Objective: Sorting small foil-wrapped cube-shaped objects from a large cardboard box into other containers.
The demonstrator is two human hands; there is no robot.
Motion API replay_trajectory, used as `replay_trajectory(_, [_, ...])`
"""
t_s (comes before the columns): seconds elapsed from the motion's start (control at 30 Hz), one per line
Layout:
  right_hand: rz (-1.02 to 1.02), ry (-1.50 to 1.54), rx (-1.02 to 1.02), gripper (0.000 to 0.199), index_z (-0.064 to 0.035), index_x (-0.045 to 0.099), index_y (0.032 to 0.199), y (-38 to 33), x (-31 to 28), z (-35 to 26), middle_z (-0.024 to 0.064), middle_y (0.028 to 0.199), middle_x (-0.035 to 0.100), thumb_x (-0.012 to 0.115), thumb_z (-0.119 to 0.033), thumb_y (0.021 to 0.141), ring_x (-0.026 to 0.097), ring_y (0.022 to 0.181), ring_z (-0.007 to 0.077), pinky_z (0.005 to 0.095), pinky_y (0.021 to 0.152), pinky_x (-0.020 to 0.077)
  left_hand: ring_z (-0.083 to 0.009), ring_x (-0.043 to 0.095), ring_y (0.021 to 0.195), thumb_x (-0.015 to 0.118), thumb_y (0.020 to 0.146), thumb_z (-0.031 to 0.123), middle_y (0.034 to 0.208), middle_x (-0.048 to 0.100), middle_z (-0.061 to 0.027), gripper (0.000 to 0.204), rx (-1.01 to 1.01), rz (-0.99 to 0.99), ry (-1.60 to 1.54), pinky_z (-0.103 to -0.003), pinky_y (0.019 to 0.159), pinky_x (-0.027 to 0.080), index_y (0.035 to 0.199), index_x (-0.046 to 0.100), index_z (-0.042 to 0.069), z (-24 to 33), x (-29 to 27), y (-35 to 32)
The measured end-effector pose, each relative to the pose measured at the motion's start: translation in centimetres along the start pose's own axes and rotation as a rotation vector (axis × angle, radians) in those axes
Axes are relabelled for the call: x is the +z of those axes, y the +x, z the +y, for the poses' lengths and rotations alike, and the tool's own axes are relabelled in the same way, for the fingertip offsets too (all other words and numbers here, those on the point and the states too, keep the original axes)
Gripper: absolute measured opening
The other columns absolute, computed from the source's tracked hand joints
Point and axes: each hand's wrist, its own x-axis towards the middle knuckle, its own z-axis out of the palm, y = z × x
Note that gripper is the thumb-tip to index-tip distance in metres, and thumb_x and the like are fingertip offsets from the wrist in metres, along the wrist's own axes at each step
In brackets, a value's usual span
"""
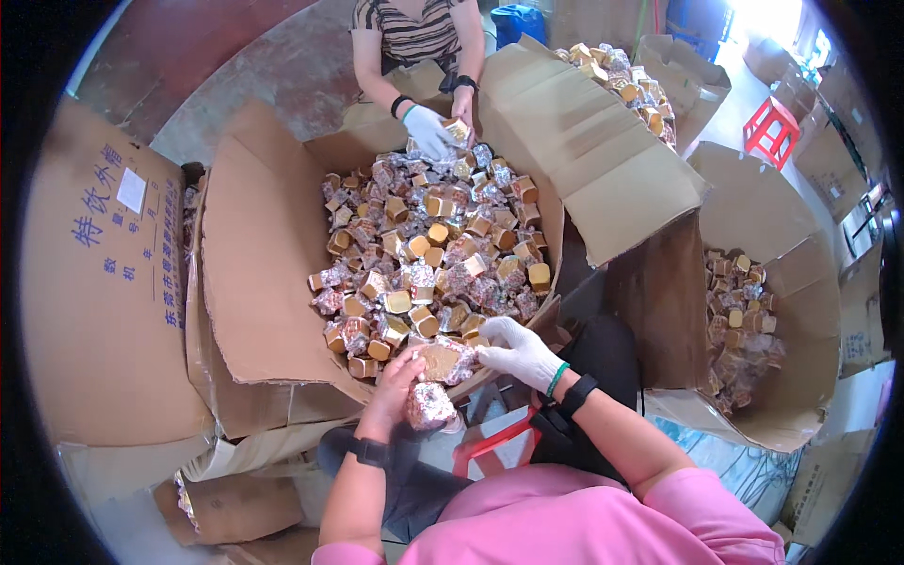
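My bare left hand [395,381] is closed on a small gold block-shaped piece [439,362] with crinkled clear wrap at its side. My right hand [518,355], in a white knit glove, has its fingers drawn together on the loose end of that clear wrap [463,365]. A second wrapped piece [430,407], shiny and pinkish, sits just below, against my left fingers; whether they grip it is hidden. Both hands are over the near edge of a large open carton [254,273], heaped with similar gold pieces [436,234], many in crumpled clear wrap.
Across the carton a co-worker's gloved hand [429,132] handles another gold piece. To the right stands a carton [800,330] with more pieces; a further heap [626,85] lies behind. A tall closed carton [113,282] is at left. A red stool [772,130] stands far right.
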Motion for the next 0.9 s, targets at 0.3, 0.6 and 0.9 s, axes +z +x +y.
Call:
replay_trajectory(0.3, [-0.094,-0.144,-0.208,0.024,-0.0007,0.062,0.098,-1.5,0.8,-3.3,0.0085,0.082,0.064,0.063,-0.021,0.086,0.063,0.077,0.0183,0.0303,0.069,0.0497,-0.0146,0.058,0.099,0.052,0.095,0.041,0.111,0.062,-0.0061,0.049,0.077,0.039,0.007,-0.029,0.090,0.046,0.122,0.054,0.000,-0.3,1.0,-2.0])
replay_trajectory(0.6, [-0.248,0.264,0.404,0.027,-0.0056,0.065,0.087,-2.5,0.6,-5.2,-0.0029,0.063,0.051,0.063,-0.033,0.088,0.045,0.052,0.0073,0.0240,0.045,0.0345,-0.0129,0.055,0.102,0.066,0.086,0.042,0.112,0.059,-0.0061,0.055,0.085,-0.133,0.133,-0.028,0.091,0.043,0.121,0.053,0.002,-0.5,1.5,-2.7])
replay_trajectory(0.9, [-0.280,0.593,0.450,0.029,-0.0118,0.055,0.078,-3.1,1.6,-5.4,-0.0051,0.055,0.045,0.060,-0.037,0.090,0.038,0.040,0.0057,0.0239,0.038,0.0298,-0.0206,0.064,0.095,0.049,0.094,0.033,0.110,0.064,-0.0105,0.043,-0.014,-0.013,-0.260,-0.036,0.085,0.053,0.120,0.055,0.000,-1.5,2.2,-2.1])
